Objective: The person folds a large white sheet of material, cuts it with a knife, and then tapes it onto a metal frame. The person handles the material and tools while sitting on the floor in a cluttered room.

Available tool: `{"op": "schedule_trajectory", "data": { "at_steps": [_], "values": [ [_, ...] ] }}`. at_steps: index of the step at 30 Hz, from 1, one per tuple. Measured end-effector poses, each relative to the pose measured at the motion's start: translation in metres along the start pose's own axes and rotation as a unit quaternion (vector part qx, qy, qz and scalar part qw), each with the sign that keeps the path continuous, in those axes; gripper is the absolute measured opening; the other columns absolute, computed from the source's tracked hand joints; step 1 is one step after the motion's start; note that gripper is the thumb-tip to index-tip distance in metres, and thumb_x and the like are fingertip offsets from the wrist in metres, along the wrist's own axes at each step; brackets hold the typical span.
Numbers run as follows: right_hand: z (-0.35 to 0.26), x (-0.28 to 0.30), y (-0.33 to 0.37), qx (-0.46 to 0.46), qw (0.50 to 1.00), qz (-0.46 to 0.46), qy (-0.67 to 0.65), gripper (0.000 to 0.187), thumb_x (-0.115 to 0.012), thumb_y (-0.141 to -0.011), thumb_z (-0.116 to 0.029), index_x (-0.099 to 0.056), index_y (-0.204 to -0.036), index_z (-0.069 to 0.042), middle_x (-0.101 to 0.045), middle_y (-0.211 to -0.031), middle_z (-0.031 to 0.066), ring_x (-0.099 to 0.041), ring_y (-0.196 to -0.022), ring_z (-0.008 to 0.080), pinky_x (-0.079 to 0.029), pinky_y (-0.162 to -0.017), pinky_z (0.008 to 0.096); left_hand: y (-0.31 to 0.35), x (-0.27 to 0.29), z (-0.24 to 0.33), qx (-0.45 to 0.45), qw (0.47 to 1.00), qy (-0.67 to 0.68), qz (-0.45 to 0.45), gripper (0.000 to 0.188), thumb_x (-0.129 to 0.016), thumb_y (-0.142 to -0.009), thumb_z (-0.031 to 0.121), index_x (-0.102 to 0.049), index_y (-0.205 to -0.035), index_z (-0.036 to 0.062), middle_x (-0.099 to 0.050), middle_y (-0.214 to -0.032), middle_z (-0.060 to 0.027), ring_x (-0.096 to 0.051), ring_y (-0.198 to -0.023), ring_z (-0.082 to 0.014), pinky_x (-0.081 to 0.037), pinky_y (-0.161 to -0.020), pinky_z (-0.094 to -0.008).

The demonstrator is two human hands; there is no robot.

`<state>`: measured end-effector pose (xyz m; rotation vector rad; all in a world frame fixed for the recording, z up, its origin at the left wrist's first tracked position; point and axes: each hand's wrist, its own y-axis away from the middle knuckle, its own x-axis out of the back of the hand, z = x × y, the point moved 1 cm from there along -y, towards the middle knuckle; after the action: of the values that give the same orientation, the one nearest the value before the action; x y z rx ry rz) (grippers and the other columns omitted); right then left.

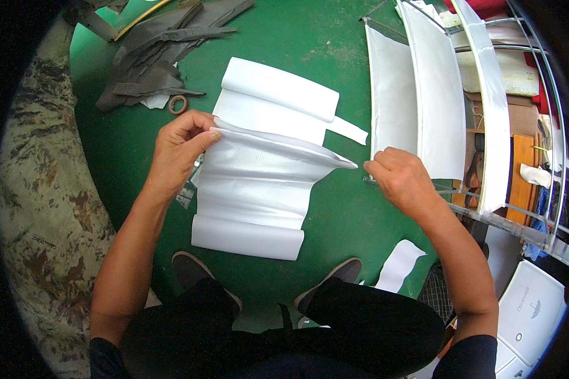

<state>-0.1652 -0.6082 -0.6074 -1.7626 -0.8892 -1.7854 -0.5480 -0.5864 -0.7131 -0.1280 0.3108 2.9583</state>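
A white sheet (pixel 253 174), slightly shiny and finely textured, lies in front of me with its near end rolled over. Its raised fold runs across the middle and tapers to a point at the right. My left hand (pixel 186 142) pinches the left end of this fold between thumb and fingers. Just right of the pointed end, apart from it, my right hand (pixel 401 180) is closed; whatever its fingers hold is hidden. Beyond the fold, a smooth white roll (pixel 281 88) forms the far end of the white material. A narrow white strip (pixel 351 129) sticks out at its right.
Dark grey fabric scraps (pixel 152 54) and a brown tape roll (pixel 178 104) lie at the far left on the green floor (pixel 297 31). White panels (pixel 439 95) hang on a metal rack at right. A white offcut (pixel 399 265) lies near my right shoe (pixel 332 278).
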Motion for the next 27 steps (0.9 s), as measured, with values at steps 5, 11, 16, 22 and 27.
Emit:
{"op": "schedule_trajectory", "data": {
  "at_steps": [5,11,16,22,27],
  "values": [
    [0.002,-0.005,0.007,-0.028,0.999,-0.001,-0.036,0.012,-0.070,-0.078,0.000,-0.065,-0.089,-0.002,-0.058,-0.074,0.0098,-0.063,-0.070,0.0267,-0.053,-0.061,0.0396,0.000,0.002,-0.002,0.007,1.000,0.007,0.006,0.005,-0.071,-0.094,0.003,-0.067,-0.094,0.0064,-0.066,-0.097,0.0027,-0.057,-0.084,-0.0043,-0.046,-0.075,-0.0216],
    [-0.001,-0.013,0.016,-0.074,0.995,0.001,-0.072,0.008,-0.069,-0.082,-0.002,-0.063,-0.086,-0.002,-0.058,-0.074,0.0119,-0.064,-0.069,0.0288,-0.054,-0.062,0.0414,0.001,-0.002,0.002,0.008,1.000,-0.012,0.017,0.006,-0.072,-0.092,0.003,-0.067,-0.093,0.0056,-0.066,-0.097,0.0018,-0.057,-0.084,-0.0048,-0.046,-0.075,-0.0223],
    [-0.006,-0.014,0.018,-0.082,0.994,0.004,-0.074,0.007,-0.066,-0.083,-0.003,-0.059,-0.083,-0.004,-0.058,-0.073,0.0134,-0.066,-0.069,0.0300,-0.055,-0.062,0.0427,0.003,-0.003,0.002,0.007,1.000,-0.009,0.023,0.006,-0.073,-0.092,0.002,-0.067,-0.093,0.0053,-0.067,-0.100,-0.0002,-0.057,-0.084,-0.0051,-0.047,-0.075,-0.0226],
    [-0.011,-0.011,0.026,-0.126,0.987,-0.032,-0.100,0.005,-0.065,-0.085,-0.005,-0.061,-0.082,-0.003,-0.060,-0.074,0.0145,-0.067,-0.070,0.0330,-0.055,-0.063,0.0449,0.005,-0.002,0.004,0.016,0.999,-0.038,0.029,0.006,-0.073,-0.092,0.003,-0.067,-0.093,0.0053,-0.067,-0.104,-0.0012,-0.058,-0.084,-0.0060,-0.047,-0.076,-0.0226],
    [-0.007,-0.022,0.058,-0.143,0.981,-0.101,-0.086,0.007,-0.065,-0.088,-0.008,-0.064,-0.082,-0.004,-0.065,-0.079,0.0163,-0.068,-0.073,0.0352,-0.054,-0.064,0.0462,0.004,0.007,0.010,-0.003,0.999,-0.029,0.022,0.006,-0.069,-0.092,0.003,-0.064,-0.090,0.0060,-0.067,-0.111,-0.0062,-0.059,-0.091,-0.0104,-0.048,-0.083,-0.0280]
  ]
}}
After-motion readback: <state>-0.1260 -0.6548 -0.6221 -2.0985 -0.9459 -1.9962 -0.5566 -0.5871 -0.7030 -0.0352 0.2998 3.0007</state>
